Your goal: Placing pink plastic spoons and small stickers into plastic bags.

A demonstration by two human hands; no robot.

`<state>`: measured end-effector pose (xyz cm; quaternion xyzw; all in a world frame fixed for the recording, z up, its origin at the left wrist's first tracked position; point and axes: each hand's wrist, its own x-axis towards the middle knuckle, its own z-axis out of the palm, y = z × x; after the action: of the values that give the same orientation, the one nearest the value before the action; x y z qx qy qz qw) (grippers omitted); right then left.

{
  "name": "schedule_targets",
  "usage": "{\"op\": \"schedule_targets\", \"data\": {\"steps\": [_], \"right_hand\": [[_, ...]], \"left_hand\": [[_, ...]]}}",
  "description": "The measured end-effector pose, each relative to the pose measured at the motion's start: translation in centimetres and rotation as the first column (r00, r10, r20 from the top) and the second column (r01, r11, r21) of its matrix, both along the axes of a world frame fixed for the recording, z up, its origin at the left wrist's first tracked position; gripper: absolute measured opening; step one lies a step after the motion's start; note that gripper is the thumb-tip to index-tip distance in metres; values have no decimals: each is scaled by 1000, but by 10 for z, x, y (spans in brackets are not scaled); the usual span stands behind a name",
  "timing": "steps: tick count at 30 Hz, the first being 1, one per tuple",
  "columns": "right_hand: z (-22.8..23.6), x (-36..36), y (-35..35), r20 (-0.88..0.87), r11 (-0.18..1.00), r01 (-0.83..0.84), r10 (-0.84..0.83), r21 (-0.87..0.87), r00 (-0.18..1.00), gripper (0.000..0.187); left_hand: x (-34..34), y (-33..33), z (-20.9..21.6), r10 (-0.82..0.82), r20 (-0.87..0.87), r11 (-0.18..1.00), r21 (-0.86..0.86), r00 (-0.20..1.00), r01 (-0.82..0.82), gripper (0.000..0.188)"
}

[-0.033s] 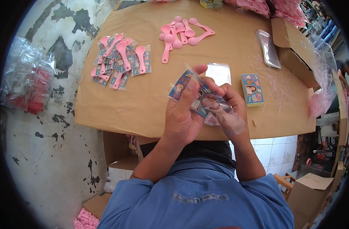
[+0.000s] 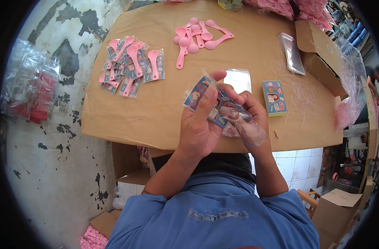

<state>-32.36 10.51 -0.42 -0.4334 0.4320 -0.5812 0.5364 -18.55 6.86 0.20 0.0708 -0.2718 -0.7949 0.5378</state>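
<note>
Over the table's near edge, my left hand point(image 2: 198, 130) grips a blue printed card point(image 2: 195, 96), its thumb pressed across the card's face. My right hand point(image 2: 258, 108) is closed on a clear plastic bag point(image 2: 255, 133) at the card's right end. The card appears to be partly inside the clear film, but how far in I cannot tell. Right of my hands stands a stack of similar cards point(image 2: 273, 98). A pile of loose pink spoons point(image 2: 182, 52) lies beyond my hands. To the left are several bagged cards with pink spoons point(image 2: 154, 66).
Clear bags point(image 2: 239, 79) lie just behind my hands on the paper-covered table point(image 2: 127, 124). Another bundle of clear bags point(image 2: 292, 54) rests beside an open cardboard box point(image 2: 320, 54) at the right. Pink goods in plastic point(image 2: 274, 7) sit at the far right edge.
</note>
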Motion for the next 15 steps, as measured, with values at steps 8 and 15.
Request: {"op": "schedule_targets", "data": {"steps": [8, 15], "right_hand": [[5, 4, 1, -17, 1000, -7, 7, 25, 1000, 24], [11, 0, 6, -51, 997, -11, 15, 76, 999, 20]], "left_hand": [[5, -5, -5, 30, 4, 1000, 6, 1000, -30, 45], [11, -10, -6, 5, -21, 998, -59, 1000, -6, 52]]}}
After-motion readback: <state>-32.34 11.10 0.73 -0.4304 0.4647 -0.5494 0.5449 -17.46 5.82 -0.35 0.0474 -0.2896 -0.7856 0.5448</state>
